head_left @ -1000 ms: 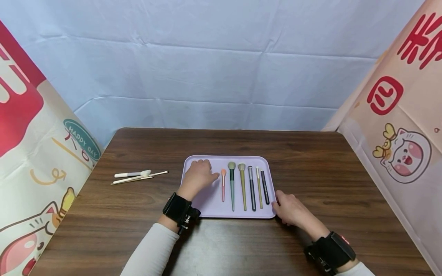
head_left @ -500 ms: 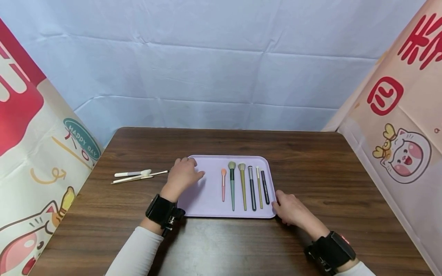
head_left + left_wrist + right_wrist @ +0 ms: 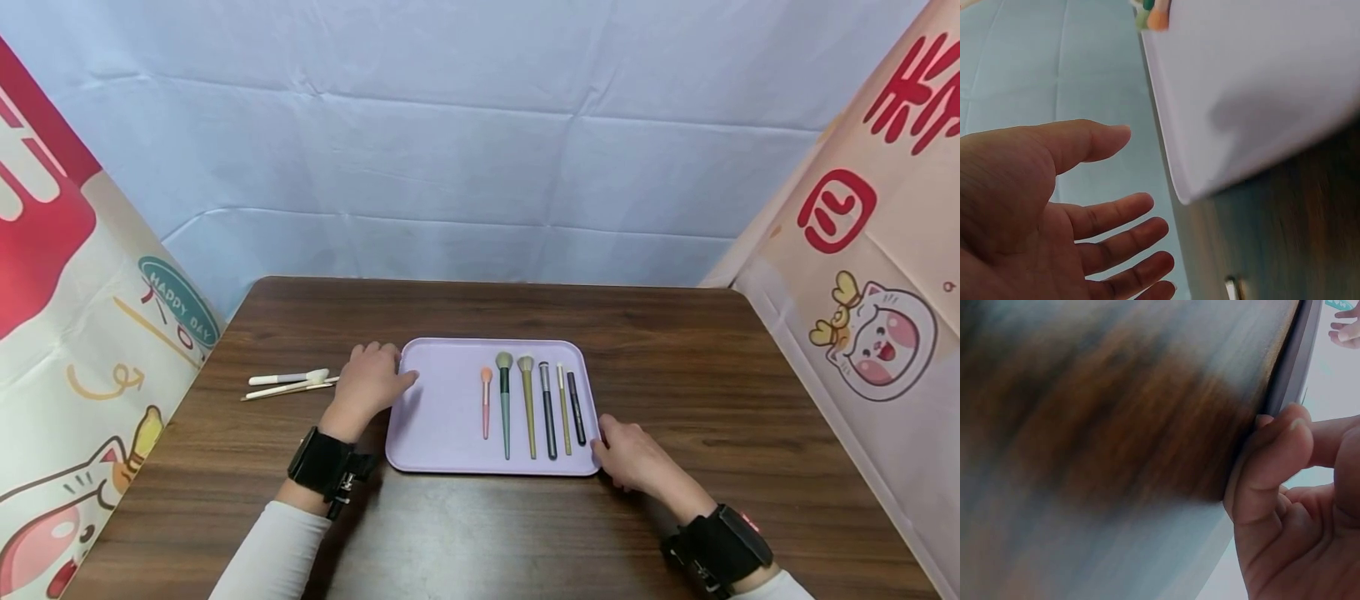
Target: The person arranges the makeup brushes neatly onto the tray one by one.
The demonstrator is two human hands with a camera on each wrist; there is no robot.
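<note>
A lilac tray [image 3: 442, 437] lies on the table with makeup brushes side by side on its right half. They include a short pink brush [image 3: 486, 404], a green brush [image 3: 505, 406], an olive brush [image 3: 528, 408] and a dark brush [image 3: 548, 410]. My left hand [image 3: 367, 385] is by the tray's left edge, thumb above the rim; its fingers [image 3: 1125, 240] are spread with nothing between them in the left wrist view. At the tray's front right corner, my right hand [image 3: 630, 452] holds the rim with curled fingers [image 3: 1272, 465].
Several pale brushes lie loosely together left of my left hand, among them a white-handled brush [image 3: 288, 378]; the hand hides part of one. The brown wooden table [image 3: 480, 533] ends at a hanging pale blue cloth [image 3: 450, 183]. Printed cloths flank both sides.
My left hand has moved left from over the tray, beside the pink brush, to its left edge, uncovering the tray's left part. My right hand and the brushes have stayed put.
</note>
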